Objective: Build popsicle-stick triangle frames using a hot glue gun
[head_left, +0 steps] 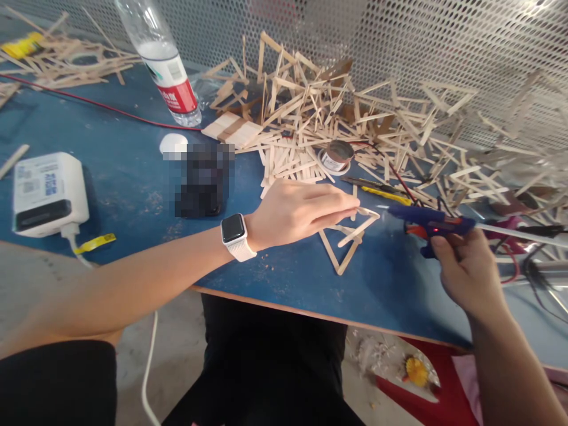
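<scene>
My left hand (302,210), with a watch at the wrist, is closed in a pinch on a small frame of joined craft sticks (361,228). Part of that frame is hidden behind the fingertips. Under it on the table lies a triangle of craft sticks (341,260); whether the two touch I cannot tell. My right hand (470,266) grips a blue hot glue gun (437,222), its nozzle pointing left at the held sticks, a short gap away. A small red light glows on the gun, and a white glue stick (523,234) runs out of its back.
Loose and joined craft sticks (302,89) heap along the perforated metal screen (390,35). Nearby are a round tin (337,157), a yellow-handled tool (386,195), a bundle of sticks (233,129), a water bottle (171,77), a blurred-out dark object (202,180) and a white box-shaped device (51,192).
</scene>
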The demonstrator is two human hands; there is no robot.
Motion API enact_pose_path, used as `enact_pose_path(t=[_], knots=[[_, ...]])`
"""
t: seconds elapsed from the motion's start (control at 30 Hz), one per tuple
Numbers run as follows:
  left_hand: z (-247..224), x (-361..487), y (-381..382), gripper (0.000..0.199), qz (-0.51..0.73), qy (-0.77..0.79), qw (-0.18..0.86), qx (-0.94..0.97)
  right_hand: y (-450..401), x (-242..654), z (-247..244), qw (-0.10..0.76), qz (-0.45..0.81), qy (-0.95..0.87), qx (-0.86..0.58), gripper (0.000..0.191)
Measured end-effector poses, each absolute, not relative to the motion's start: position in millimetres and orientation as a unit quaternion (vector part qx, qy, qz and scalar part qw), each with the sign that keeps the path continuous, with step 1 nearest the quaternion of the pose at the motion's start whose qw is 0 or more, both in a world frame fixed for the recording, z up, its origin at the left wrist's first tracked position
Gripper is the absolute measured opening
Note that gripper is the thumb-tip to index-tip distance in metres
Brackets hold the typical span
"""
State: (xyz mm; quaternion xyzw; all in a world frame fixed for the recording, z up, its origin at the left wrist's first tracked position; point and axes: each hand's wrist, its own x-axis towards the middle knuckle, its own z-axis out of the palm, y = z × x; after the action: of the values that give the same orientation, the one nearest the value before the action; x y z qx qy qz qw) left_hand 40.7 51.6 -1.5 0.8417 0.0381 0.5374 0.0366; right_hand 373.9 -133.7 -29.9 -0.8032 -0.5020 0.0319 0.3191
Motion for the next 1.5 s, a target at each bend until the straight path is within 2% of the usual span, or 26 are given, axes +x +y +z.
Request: enact_pose_path(t=[0.13,0.47,0.6,0.7,0.77,0.9,0.97,1.13,1.2,1.3,1.43,1.5], knots=[[-1,41,51,0.008,0.538,0.040,0.038,0.841,-134,367,-29,0.281,0.058,-0.506,-0.813,0.036],[1,40,52,0.009,0.538,0.036,0.032,0.841,-130,368,-31,0.276,0.009,-0.452,-0.848,0.042],[2,40,51,0.009,0.540,0.034,0.031,0.841,-132,365,-35,0.306,0.011,-0.443,-0.842,0.053],[2,40,50,0.010,0.539,0.036,0.035,0.841,-142,353,-38,0.375,-0.016,-0.444,-0.814,0.064],[2,39,50,0.008,0.531,0.043,0.035,0.846,-153,341,-37,0.412,-0.070,-0.438,-0.796,0.060],[4,38,49,0.009,0.526,0.038,0.029,0.849,-171,316,-31,0.371,-0.135,-0.451,-0.800,0.035],[6,38,48,0.008,0.528,0.026,0.028,0.848,-169,308,-26,0.397,-0.071,-0.499,-0.767,0.035],[10,36,47,0.009,0.505,0.024,0.030,0.862,-130,297,-18,0.437,0.271,-0.586,-0.626,0.072],[10,36,47,0.010,0.506,0.019,0.039,0.861,-111,294,-16,0.458,0.352,-0.567,-0.588,0.077],[8,37,49,0.010,0.520,0.010,0.050,0.853,-91,291,-16,0.475,0.421,-0.540,-0.552,0.068],[7,36,50,0.009,0.513,0.011,0.047,0.857,-81,287,-19,0.482,0.470,-0.516,-0.529,0.038],[7,35,51,0.010,0.503,0.013,0.045,0.863,-79,283,-20,0.497,0.484,-0.500,-0.518,0.030]])
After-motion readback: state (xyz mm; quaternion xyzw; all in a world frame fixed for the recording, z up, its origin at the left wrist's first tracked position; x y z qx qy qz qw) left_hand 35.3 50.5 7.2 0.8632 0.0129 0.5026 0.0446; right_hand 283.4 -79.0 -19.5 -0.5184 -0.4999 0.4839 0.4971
